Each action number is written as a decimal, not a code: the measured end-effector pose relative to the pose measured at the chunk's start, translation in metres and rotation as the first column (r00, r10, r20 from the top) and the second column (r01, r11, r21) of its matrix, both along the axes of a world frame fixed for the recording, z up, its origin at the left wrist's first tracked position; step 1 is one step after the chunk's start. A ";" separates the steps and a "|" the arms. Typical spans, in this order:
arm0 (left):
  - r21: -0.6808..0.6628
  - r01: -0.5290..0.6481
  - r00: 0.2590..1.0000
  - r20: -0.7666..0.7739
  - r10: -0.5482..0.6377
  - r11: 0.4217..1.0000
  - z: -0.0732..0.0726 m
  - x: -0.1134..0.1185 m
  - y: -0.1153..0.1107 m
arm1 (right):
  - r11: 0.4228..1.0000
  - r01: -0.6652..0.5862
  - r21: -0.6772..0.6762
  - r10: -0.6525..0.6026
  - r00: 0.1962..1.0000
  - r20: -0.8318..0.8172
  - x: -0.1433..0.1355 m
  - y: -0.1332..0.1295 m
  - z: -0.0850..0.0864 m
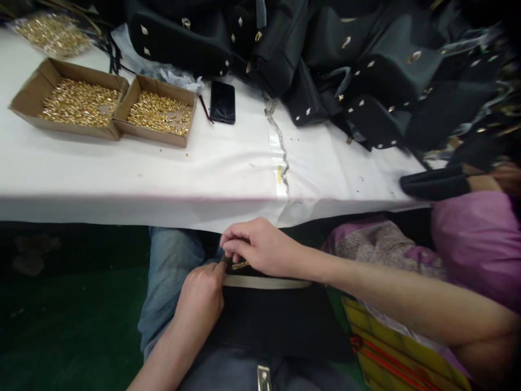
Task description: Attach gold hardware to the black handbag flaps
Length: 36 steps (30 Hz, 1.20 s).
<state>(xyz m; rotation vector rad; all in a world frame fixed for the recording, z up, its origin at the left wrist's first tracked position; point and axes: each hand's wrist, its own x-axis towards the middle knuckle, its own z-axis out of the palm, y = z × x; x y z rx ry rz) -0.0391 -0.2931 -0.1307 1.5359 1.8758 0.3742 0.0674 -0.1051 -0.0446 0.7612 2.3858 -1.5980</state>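
Note:
A black bag (280, 320) lies across my lap, a pale strip (264, 282) running along its upper edge. At the left end of that edge my left hand (203, 285) is closed on the bag's dark material. My right hand (260, 247) is over the same corner with thumb and fingertips pinched together; whatever sits between them is too small or hidden to name. Just under the right palm a small gold metal piece (240, 265) shows against the dark material, partly covered by the hand.
On the white-covered table (228, 174) stand a larger cardboard box (30, 100) and a smaller one (150, 136), both holding small gold fittings. A bag of gold parts (52, 32), a phone (222, 102) and piled black bags (366, 81) lie behind. A co-worker's purple sleeve (476, 244) is at right.

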 end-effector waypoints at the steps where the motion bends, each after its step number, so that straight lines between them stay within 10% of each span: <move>1: 0.013 -0.017 1.000 -0.001 0.017 1.000 -0.002 -0.001 -0.003 | 0.993 -0.043 0.111 0.038 0.998 0.048 0.008 -0.004 -0.005; 4: 0.051 -0.042 0.999 -0.021 0.043 0.998 -0.002 0.000 -0.008 | 0.895 -0.209 0.393 0.126 0.965 0.228 0.022 -0.013 -0.019; 9: 0.124 -0.033 0.993 -0.104 0.046 0.992 0.001 0.012 -0.013 | 0.807 -0.342 0.482 0.157 0.910 0.383 0.025 -0.023 -0.031; 23: 0.301 -0.055 0.998 0.029 0.049 0.952 -0.017 0.019 -0.035 | 0.972 -0.228 0.054 0.224 0.972 0.077 0.043 -0.018 -0.056; 36: 0.300 -0.129 0.978 0.193 0.073 0.945 -0.022 0.017 -0.035 | 0.948 -0.245 0.203 0.238 0.970 0.057 0.044 -0.027 -0.063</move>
